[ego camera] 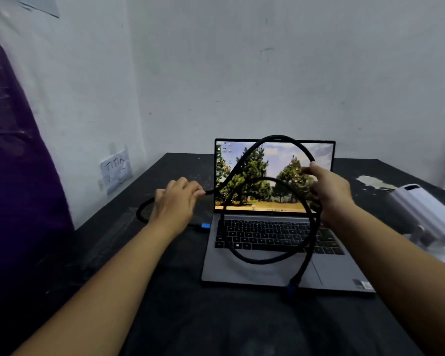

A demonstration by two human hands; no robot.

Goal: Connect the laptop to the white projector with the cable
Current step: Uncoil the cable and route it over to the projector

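Hands, left (pixel 176 201) and right (pixel 328 191), grip looped cable (pixel 261 260); projector (pixel 427 214) cut off.

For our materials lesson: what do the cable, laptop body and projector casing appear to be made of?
Cable: probably braided fabric sleeve, matte black and finely textured; blue plug ends look plastic.
Laptop: grey body with a smooth satin sheen, metal or painted plastic.
Projector: likely plastic, smooth white casing.
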